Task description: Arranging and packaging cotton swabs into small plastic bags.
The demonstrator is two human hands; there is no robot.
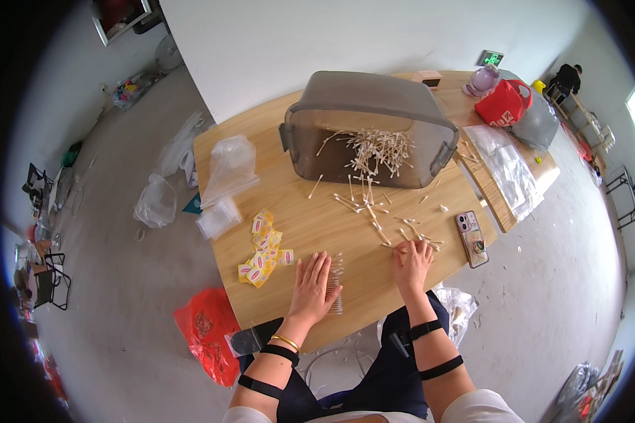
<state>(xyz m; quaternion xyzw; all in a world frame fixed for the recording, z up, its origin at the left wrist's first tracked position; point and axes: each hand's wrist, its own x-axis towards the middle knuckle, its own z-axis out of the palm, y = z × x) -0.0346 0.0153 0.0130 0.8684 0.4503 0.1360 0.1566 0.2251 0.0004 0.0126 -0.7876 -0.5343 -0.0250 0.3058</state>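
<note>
My left hand (309, 290) lies flat on the wooden table, its fingers stretched out. Along its right edge runs a neat row of cotton swabs (337, 282), laid side by side and partly covered by the hand. My right hand (414, 268) is bent down to the tabletop with thumb and fingers pinched on a cotton swab, mostly hidden by the fingertips. Around it lie loose cotton swabs (365, 204). Beyond, a grey translucent bin (374, 92) rests on its side, its mouth facing me, with a heap of cotton swabs (382, 149) inside and some spilling out.
Yellow-and-white paper labels (262, 257) and clear plastic bags (231, 166) sit at the left of the table (303, 233). A phone (472, 240) lies near the right edge. A red bag (504, 103) stands at the far right; a red plastic bag (208, 331) is below the left edge.
</note>
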